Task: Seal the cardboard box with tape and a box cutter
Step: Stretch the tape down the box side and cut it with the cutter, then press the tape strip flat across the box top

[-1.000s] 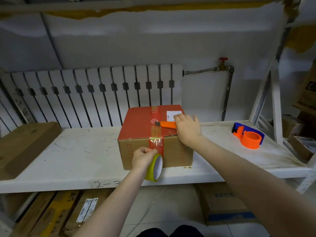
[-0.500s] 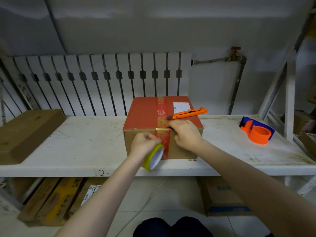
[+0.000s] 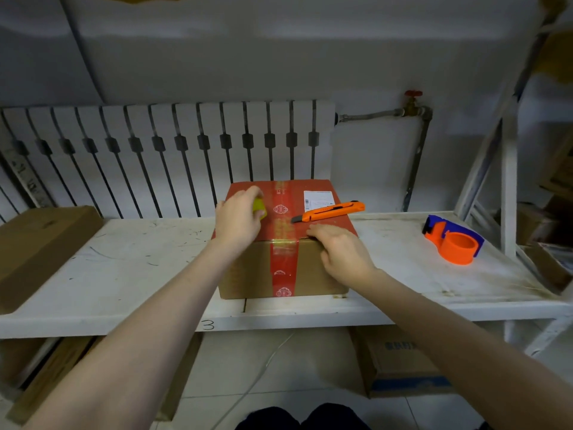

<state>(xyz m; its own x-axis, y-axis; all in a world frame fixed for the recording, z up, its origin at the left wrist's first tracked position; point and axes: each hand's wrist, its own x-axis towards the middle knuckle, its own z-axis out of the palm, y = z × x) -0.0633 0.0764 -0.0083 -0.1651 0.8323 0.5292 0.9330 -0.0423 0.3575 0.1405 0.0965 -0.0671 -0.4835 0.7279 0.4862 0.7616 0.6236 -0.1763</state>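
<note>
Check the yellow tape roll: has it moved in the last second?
Yes. The left hand carried the tape roll from the front face of the cardboard box up over its top.

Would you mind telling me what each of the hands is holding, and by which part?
The left hand grips the yellow tape roll around its rim; the right hand holds nothing, resting flat on the cardboard box.

Handwritten numeral 3 (image 3: 208, 324) on front edge of white shelf (image 3: 124, 259) — only legible mark. White label (image 3: 317, 200) on top of cardboard box (image 3: 248, 274): print too small to read. Tape strip (image 3: 282, 268): round emblems, characters illegible. Blue print on carton (image 3: 397, 364) below — blurred.
</note>
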